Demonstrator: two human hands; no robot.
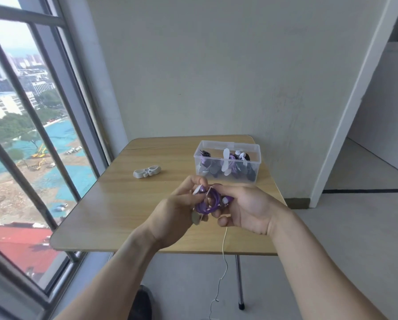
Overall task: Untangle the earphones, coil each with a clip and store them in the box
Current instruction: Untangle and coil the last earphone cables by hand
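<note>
Above the wooden table (115, 204), both hands hold a tangle of purple earphones (208, 203). My left hand (181, 209) pinches a white-tipped purple earbud and part of the bundle. My right hand (246, 207) grips the other side, where another white-tipped earbud shows. A thin white cable (224, 248) hangs from the bundle past the table's front edge toward the floor. A white clip (147, 172) lies on the table to the left. The clear plastic box (228, 146) at the back right holds several coiled earphones with clips.
A large barred window (27, 125) runs along the left side. The table stands against a pale wall, with a metal leg (239, 280) below its front right. Open tiled floor lies to the right.
</note>
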